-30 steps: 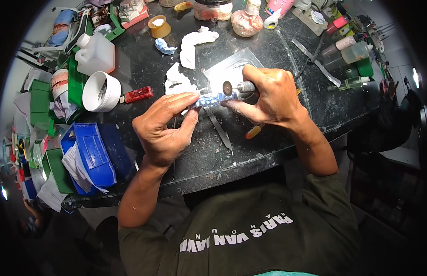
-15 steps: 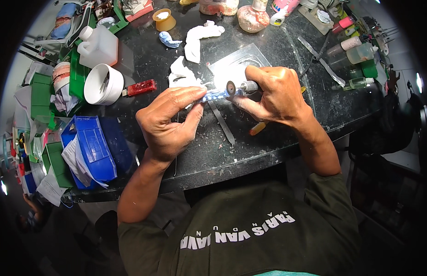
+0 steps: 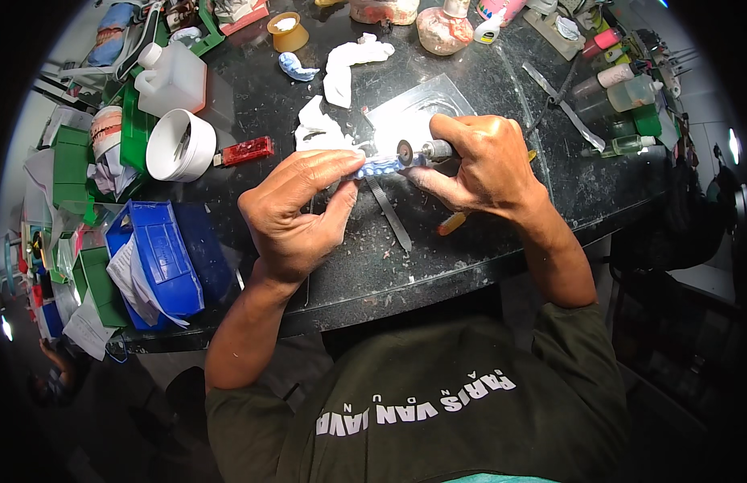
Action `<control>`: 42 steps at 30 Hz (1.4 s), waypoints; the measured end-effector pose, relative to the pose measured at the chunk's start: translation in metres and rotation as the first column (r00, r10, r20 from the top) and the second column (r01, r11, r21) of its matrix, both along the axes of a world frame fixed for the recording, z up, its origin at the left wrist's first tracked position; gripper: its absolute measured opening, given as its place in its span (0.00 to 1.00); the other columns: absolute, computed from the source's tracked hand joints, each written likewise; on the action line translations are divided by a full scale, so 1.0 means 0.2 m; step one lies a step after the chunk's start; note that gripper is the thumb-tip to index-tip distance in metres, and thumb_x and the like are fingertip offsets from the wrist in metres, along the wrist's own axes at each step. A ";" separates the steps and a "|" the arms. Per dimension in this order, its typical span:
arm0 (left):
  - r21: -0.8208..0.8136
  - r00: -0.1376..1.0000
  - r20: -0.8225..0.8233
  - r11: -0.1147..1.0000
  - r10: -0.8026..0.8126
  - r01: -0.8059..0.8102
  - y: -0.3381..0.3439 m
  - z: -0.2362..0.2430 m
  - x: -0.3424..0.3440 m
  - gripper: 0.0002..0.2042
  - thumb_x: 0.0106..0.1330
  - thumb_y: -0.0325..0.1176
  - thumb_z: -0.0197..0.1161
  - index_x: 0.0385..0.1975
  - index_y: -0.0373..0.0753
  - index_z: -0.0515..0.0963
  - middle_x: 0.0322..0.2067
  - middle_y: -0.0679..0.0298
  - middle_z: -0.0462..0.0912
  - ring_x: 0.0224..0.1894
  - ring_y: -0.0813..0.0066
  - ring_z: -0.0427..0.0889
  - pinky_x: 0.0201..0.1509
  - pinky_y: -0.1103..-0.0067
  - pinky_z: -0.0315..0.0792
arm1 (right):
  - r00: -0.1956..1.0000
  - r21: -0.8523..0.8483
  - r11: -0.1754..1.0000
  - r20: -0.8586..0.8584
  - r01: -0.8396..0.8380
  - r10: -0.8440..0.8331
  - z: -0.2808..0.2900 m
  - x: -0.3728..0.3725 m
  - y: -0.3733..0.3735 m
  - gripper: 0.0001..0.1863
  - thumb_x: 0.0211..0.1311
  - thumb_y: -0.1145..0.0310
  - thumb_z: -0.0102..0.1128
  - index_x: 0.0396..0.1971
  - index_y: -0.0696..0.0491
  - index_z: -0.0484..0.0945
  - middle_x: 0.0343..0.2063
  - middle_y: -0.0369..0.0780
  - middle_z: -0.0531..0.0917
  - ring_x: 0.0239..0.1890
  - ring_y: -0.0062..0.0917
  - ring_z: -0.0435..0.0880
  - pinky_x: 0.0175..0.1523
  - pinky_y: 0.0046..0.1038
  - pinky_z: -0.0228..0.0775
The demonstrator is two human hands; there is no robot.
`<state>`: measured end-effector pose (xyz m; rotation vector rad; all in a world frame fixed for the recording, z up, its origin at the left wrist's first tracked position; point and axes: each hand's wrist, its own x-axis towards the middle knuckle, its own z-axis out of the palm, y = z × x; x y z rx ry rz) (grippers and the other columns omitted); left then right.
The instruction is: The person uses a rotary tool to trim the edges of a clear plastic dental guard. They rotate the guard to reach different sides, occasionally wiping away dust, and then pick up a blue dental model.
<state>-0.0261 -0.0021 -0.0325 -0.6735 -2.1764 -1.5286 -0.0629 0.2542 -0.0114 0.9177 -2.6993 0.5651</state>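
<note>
Between my hands is a small pale blue dental piece with a bumpy row of teeth (image 3: 373,169), pinched by my left hand (image 3: 301,209) at its left end. My right hand (image 3: 486,169) grips a silver rotary handpiece (image 3: 434,150) with a dark round disc (image 3: 405,153), which sits at the piece's right part; whether it touches is unclear. My right thumb lies just below the piece. Beneath them are a brightly lit clear plate (image 3: 397,105), a flat metal strip (image 3: 389,213) and white crumpled-looking pieces (image 3: 317,129). A yellow-orange handled item (image 3: 450,225) lies partly behind my right hand.
At left stand a white tub (image 3: 180,145), a jug (image 3: 170,79), a red object (image 3: 246,153), green bins (image 3: 72,169) and a blue bin (image 3: 168,266). Bottles (image 3: 631,95) line the right; jars (image 3: 444,34) stand behind. Another person's arm (image 3: 59,362) shows far left.
Both hands, with the blue piece and handpiece, appear slightly further right than a second ago, and the whole view has shifted a little. Grips look the same; little differs from half a second ago.
</note>
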 end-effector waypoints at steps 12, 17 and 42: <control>-0.005 1.000 0.006 1.000 0.002 -0.002 0.00 0.00 0.00 0.16 0.51 0.12 0.71 0.40 0.32 0.88 0.39 0.55 0.91 0.45 0.64 0.91 0.53 0.73 0.82 | 1.000 0.011 1.000 0.011 -0.003 0.003 0.01 0.00 0.00 0.25 0.53 0.44 0.74 0.24 0.51 0.76 0.17 0.39 0.81 0.19 0.37 0.83 0.24 0.38 0.72; -0.002 1.000 0.007 1.000 -0.001 0.001 0.00 0.00 0.00 0.16 0.51 0.12 0.71 0.40 0.32 0.88 0.39 0.55 0.91 0.45 0.64 0.91 0.53 0.74 0.82 | 1.000 0.003 1.000 0.008 -0.013 0.013 0.00 0.00 0.00 0.25 0.54 0.44 0.73 0.24 0.51 0.76 0.17 0.39 0.81 0.19 0.37 0.83 0.24 0.38 0.71; 0.168 0.929 0.370 0.983 0.001 -0.068 0.04 -0.01 0.03 0.13 0.64 0.18 0.72 0.48 0.27 0.85 0.41 0.54 0.89 0.42 0.77 0.87 0.45 0.83 0.86 | 0.998 -0.037 0.999 -0.052 0.030 -0.032 -0.02 0.01 -0.03 0.24 0.55 0.47 0.75 0.24 0.52 0.77 0.16 0.39 0.80 0.19 0.37 0.84 0.24 0.38 0.72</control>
